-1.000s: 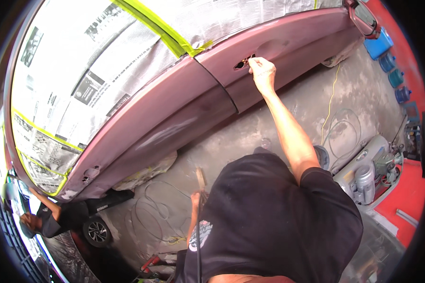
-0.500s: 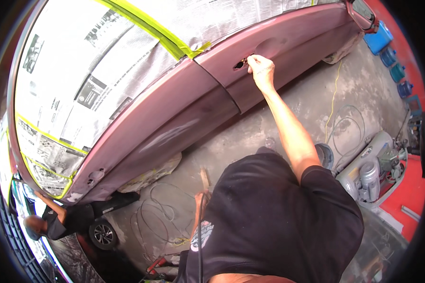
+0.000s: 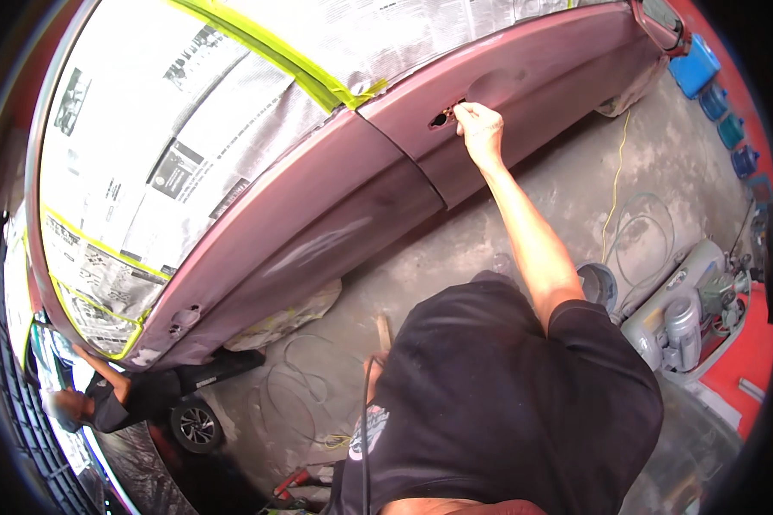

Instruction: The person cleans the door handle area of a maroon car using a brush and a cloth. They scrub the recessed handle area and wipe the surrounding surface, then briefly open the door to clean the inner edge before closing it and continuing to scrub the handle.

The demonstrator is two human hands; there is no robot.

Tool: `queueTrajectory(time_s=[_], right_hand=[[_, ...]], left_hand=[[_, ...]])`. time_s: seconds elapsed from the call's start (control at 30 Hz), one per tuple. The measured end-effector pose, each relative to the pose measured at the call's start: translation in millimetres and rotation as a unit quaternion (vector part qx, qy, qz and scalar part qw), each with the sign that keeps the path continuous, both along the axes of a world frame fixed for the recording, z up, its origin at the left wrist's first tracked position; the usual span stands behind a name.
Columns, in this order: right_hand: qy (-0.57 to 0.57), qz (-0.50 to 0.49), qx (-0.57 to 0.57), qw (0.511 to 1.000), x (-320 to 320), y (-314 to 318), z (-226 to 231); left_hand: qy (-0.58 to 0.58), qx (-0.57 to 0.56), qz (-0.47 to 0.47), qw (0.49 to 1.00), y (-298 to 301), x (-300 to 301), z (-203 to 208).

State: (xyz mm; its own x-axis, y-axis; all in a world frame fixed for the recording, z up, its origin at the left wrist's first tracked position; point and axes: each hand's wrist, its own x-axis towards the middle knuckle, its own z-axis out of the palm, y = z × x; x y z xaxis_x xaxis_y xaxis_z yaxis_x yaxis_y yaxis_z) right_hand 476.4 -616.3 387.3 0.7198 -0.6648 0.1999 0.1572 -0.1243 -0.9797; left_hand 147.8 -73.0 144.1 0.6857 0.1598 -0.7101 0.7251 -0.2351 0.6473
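Observation:
My right hand (image 3: pixel 481 130) reaches up to the pinkish-primed car door (image 3: pixel 541 94). Its fingers are pinched together at the right end of the open door-handle recess (image 3: pixel 443 118). Whatever they grip, if anything, is too small to make out. Low beside my body, my left hand (image 3: pixel 374 369) is partly hidden by my shirt. A light, wood-coloured flat stick (image 3: pixel 383 330) projects from its closed fingers. Newspaper masking (image 3: pixel 172 172) with yellow-green tape (image 3: pixel 296 64) covers the windows above the door.
An air compressor (image 3: pixel 683 318) stands at the right, near a bucket (image 3: pixel 597 285). Hoses (image 3: pixel 296 373) lie coiled on the concrete floor. Blue containers (image 3: pixel 696 67) line the red wall. Another person (image 3: pixel 112 399) leans at the car's far left end, near a wheel (image 3: pixel 196 425).
The view has shifted slightly, so the car and floor appear a little farther right. My right hand stays pinched at the handle recess. Less of my left hand shows beside my shirt.

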Motion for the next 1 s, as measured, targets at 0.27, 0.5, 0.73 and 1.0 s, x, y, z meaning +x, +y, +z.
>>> queueTrajectory(time_s=[0.27, 0.5, 0.73, 1.0], right_hand=[[0.035, 0.037, -0.099, 0.994, -7.0, -5.4, 8.8], [0.039, 0.043, -0.109, 0.992, -9.0, -16.6, 9.2], [-0.002, 0.089, 0.044, 0.995, -4.4, -10.7, 2.7], [-0.025, 0.044, 0.072, 0.996, -0.6, 8.9, -6.3]], left_hand=[[-0.068, -0.016, 0.032, 0.997, -17.5, 16.3, 37.6], [-0.201, 0.000, -0.064, 0.977, -125.7, 114.8, 173.1], [-0.343, -0.118, -0.171, 0.916, -242.6, 206.9, 268.0], [-0.329, -0.128, -0.221, 0.909, -308.7, 248.4, 316.8]])
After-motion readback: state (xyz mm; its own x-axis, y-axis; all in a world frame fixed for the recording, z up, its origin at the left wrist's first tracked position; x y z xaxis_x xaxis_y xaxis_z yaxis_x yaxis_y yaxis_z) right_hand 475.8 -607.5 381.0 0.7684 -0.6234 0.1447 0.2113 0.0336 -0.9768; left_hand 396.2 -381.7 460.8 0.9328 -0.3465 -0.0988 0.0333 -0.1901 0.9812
